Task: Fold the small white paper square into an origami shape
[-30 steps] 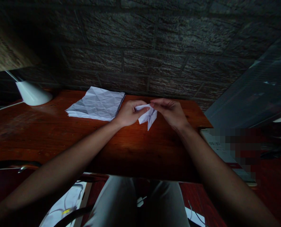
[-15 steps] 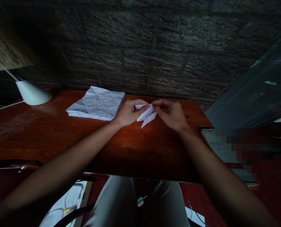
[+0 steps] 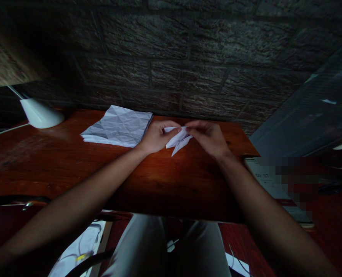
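Note:
A small piece of folded white paper [image 3: 178, 141] is held over the wooden desk, with pointed flaps hanging down toward me. My left hand [image 3: 156, 136] pinches its left side, thumb lying across the front. On the other side, my right hand [image 3: 208, 137] grips the upper right edge between thumb and fingers. The fingers behind the paper are partly hidden. Left of my left hand lies a stack of creased white sheets [image 3: 117, 126], marked with a grid of fold lines.
A lamp with a white base [image 3: 41, 113] and woven shade stands at the left. A dark brick wall [image 3: 165, 65] rises behind the desk [image 3: 171, 184]. At the right edge lies a device with a lit screen [image 3: 264, 179], partly pixelated. My knees are under the desk.
My right thumb and fingers have shifted very slightly along the paper's upper right edge. My left hand and the stack look the same.

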`<state>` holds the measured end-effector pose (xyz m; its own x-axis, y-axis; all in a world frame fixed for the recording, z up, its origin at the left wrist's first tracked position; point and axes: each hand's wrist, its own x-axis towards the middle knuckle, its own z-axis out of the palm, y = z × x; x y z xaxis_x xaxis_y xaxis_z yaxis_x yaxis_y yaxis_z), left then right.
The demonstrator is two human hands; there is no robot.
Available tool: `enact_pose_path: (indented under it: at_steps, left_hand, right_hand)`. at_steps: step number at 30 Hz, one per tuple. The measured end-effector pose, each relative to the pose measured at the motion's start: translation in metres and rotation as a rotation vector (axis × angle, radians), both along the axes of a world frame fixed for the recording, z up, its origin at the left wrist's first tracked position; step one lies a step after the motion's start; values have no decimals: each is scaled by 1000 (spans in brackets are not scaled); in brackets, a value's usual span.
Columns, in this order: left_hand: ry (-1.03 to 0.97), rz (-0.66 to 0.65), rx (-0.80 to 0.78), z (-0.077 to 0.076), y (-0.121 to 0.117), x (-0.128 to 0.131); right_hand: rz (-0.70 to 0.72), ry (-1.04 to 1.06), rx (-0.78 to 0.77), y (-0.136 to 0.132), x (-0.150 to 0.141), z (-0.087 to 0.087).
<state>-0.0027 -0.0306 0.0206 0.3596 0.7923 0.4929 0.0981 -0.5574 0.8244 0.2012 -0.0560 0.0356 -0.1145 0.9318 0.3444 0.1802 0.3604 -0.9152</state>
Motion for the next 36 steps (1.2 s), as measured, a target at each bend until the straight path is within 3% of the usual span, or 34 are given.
enact_pose_path:
  at_steps: [15, 36]
  left_hand:
    - [-8, 64, -14, 2, -2, 0]
    - [-25, 33, 30, 1, -3, 1]
  right_hand:
    - [-25, 27, 0, -4, -10, -3]
    - [-53, -41, 85, -4, -7, -2]
